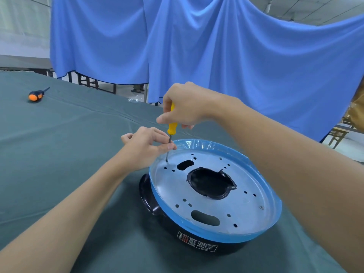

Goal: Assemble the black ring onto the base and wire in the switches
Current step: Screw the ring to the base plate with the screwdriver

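**Both hands on a yellow screwdriver at the pan's 10 o'clock edge**

A round, shallow silver metal base pan [246,211], its rim wrapped in blue film, sits on a glossy black plastic ring [149,196] near the middle of the dark green cloth-covered table [69,144]. The black ring bulges out from under the pan at 9 o'clock and carries a printed label [197,242] at about 6 o'clock.

Inside the pan, a large central opening shows black plastic beneath. Oblong slots lie at 11 o'clock and near 6 o'clock, with small round holes scattered about. A small screw head [220,158] sits at 12 o'clock and another [261,207] at 4 o'clock.

The right hand [185,107] has its fingers curled round the handle of a yellow plastic screwdriver [171,123], held nearly upright. The left hand [145,146] pinches its thin steel shaft between thumb and fingertips, the other fingers loosely curled. The tip stands on a screw [166,160] in the pan floor at 10 o'clock, just inside the rim.

Well apart, toward the table's far 10 o'clock corner, an orange-and-black stubby screwdriver [36,94] lies on the cloth. A blue fabric curtain [216,56] hangs behind the table.
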